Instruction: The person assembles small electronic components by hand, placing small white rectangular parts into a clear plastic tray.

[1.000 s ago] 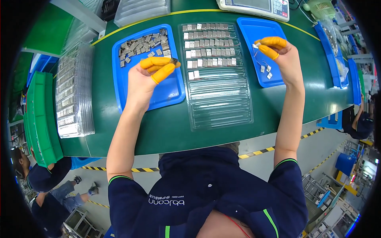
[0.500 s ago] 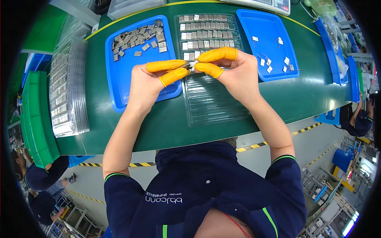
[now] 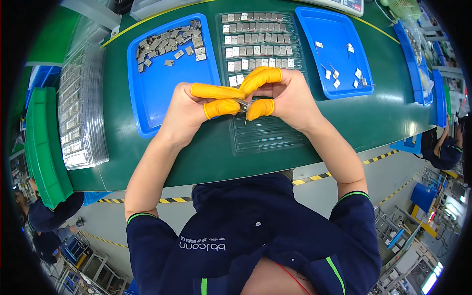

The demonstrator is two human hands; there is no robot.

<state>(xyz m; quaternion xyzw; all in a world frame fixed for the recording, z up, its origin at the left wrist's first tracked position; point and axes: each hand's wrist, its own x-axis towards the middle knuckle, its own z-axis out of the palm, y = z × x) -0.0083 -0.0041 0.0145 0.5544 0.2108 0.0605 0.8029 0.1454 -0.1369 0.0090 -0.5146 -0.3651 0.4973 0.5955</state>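
Between my two hands, over the clear plastic tray [image 3: 268,140], is a small metal connector shell [image 3: 243,103] with a thin wire hanging below it. My left hand [image 3: 194,103] pinches its left side between thumb and finger. My right hand [image 3: 287,93] closes on the right side, its fingertips meeting the left ones. Yellow finger cots cover the working fingers of both hands and hide most of the piece. Rows of similar metal shells [image 3: 258,38] lie in the tray's far slots. To the left, a blue tray [image 3: 162,101] holds a heap of loose metal shells [image 3: 169,44].
At right, another blue tray [image 3: 339,46] holds several white pieces with thin wires [image 3: 358,73]. Stacked clear trays [image 3: 83,108] and a green bin [image 3: 46,142] stand far left. A scale [image 3: 351,6] sits at the back, and blue bins [image 3: 413,64] line the right edge.
Both hands have come slightly nearer to me with the piece, and the fingertips are closer together. Another row of shells in the clear tray shows beyond them.
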